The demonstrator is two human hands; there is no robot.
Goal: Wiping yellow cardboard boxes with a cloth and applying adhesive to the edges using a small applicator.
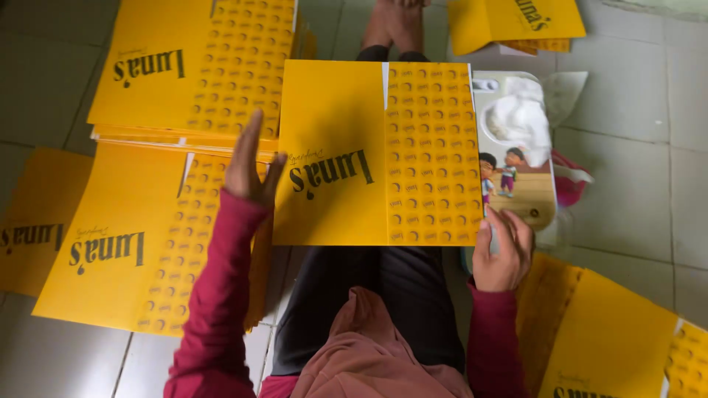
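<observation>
The right hand, low and right of centre, pinches the lower right corner of a yellow folded sheet lying on the lap at frame centre. The left hand hovers open-fingered at its left edge, over stacked yellow sheets at upper left.

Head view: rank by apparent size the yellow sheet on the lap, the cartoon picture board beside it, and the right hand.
1. Yellow sheet, clearly largest.
2. Cartoon picture board, partly hidden behind the sheet.
3. Right hand, smallest, though nearest the camera.
</observation>
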